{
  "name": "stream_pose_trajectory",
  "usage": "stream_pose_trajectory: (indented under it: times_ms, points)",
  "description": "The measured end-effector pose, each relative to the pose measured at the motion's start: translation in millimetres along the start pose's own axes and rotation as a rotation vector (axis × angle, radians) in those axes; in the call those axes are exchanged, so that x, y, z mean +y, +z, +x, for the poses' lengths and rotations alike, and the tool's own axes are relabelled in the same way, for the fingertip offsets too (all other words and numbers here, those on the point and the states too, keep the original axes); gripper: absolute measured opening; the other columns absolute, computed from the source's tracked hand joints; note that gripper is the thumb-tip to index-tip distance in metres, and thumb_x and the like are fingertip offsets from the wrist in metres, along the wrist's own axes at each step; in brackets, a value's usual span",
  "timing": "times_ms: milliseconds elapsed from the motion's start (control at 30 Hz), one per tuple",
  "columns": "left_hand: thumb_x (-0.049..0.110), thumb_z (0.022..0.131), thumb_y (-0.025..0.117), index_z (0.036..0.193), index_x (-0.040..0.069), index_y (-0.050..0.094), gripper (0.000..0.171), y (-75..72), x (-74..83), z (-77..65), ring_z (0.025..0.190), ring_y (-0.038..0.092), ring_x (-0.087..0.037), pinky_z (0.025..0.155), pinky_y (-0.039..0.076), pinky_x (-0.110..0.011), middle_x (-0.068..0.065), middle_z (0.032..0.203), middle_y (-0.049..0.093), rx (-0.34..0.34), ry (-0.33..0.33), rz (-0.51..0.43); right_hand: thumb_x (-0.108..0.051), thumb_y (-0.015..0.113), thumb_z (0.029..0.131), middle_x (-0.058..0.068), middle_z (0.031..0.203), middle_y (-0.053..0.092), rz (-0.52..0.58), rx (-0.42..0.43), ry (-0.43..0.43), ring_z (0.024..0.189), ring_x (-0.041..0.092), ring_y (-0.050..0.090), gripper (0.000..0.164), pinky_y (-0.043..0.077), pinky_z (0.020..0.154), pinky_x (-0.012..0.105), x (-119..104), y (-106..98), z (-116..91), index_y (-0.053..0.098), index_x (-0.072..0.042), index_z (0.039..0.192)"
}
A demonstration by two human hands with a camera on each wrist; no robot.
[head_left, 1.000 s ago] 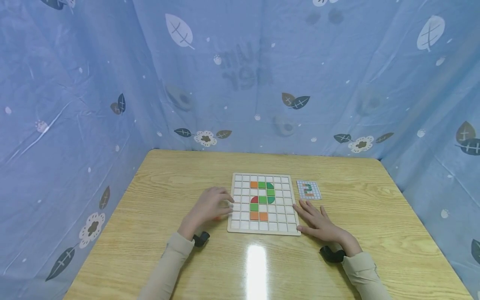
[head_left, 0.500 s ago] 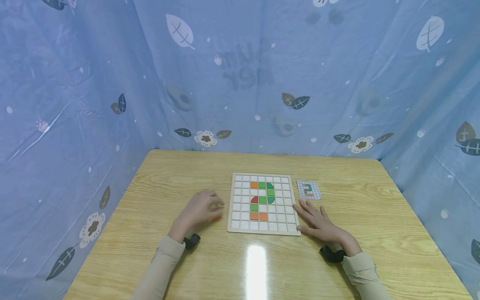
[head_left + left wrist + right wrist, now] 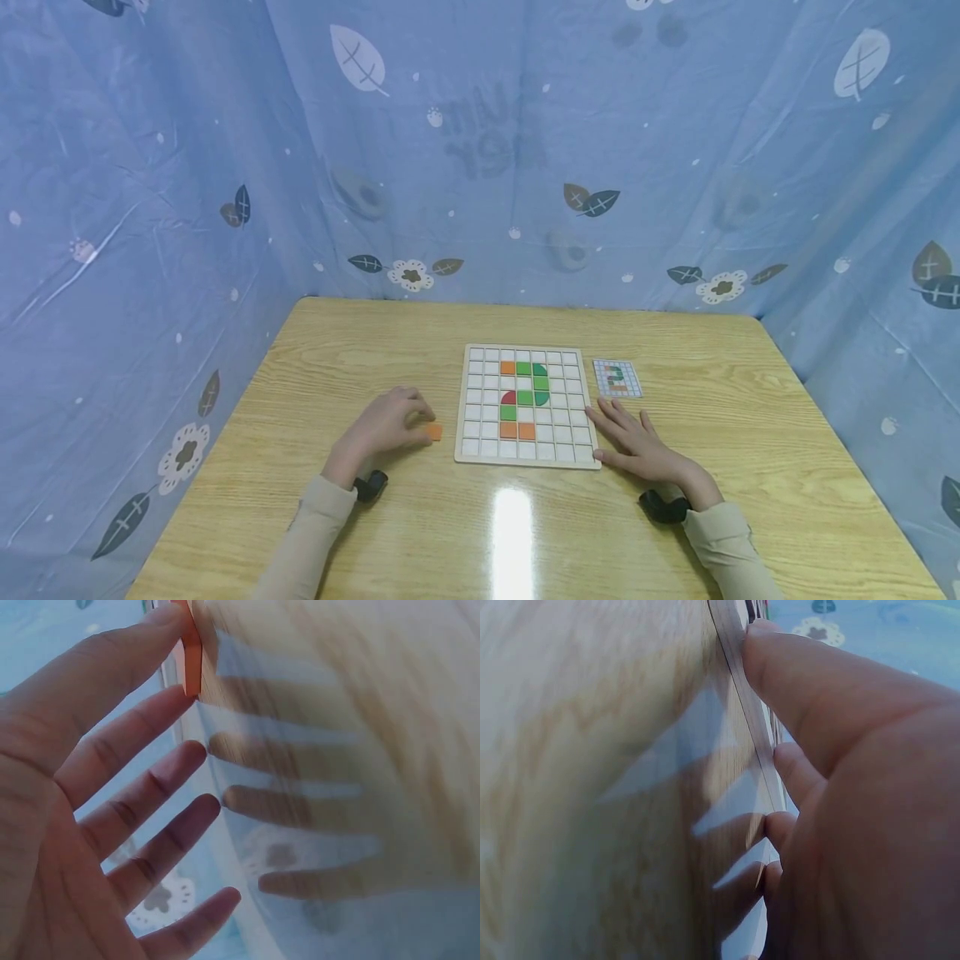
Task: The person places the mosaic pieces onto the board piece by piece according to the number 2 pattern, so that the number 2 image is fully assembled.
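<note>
My left hand is just left of the board, thumb and index fingertips right at a small orange square tile. In the left wrist view that tile is seen edge-on, with the thumb overlapping its upper end and the other fingers extended. My right hand rests with spread fingers along the right edge of a square grid board. White squares fill most of the board; orange, green and red pieces form a figure like a 2 in its middle.
A small pattern card with a similar figure lies right of the board. The wooden table ends at a blue patterned curtain at the back and sides. Dark bands circle both wrists.
My left hand has moved left, away from the board's left edge, and the orange tile now shows clearly by its fingertips. My right hand and the board stay put.
</note>
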State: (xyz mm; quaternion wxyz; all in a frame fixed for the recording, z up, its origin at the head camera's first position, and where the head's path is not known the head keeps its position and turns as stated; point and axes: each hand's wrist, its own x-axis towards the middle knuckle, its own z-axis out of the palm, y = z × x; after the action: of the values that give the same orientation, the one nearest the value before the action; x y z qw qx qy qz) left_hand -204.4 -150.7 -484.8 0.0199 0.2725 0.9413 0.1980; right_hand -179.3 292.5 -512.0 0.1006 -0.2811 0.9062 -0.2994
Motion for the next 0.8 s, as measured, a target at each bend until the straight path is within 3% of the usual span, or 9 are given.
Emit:
stream_pose_trajectory:
  times_ms: [367,800]
  points:
    - [0.031,0.074,0.076,0.092,0.02,0.07,0.021,-1.9,-1.2,-3.2,0.098,0.054,-0.019,0.087,0.046,-0.04,0.004,0.1,0.06,-0.021,-0.022,-0.016,-0.031,0.057,0.091,0.018,0.153,0.012,0.003,-0.002,0.003,0.139,0.044,0.001,0.067,-0.008,0.1,0.069,-0.8,-0.5,0.0,0.025,-0.012,0.147]
    - [0.033,0.074,0.076,0.092,0.021,0.07,0.022,-2.8,0.0,-0.1,0.094,0.055,-0.015,0.083,0.047,-0.036,0.007,0.099,0.06,-0.012,-0.007,0.005,-0.032,0.057,0.091,0.018,0.154,0.012,0.001,0.0,0.009,0.139,0.043,0.001,0.068,-0.008,0.101,0.069,-0.2,-0.2,-0.7,0.024,-0.013,0.147]
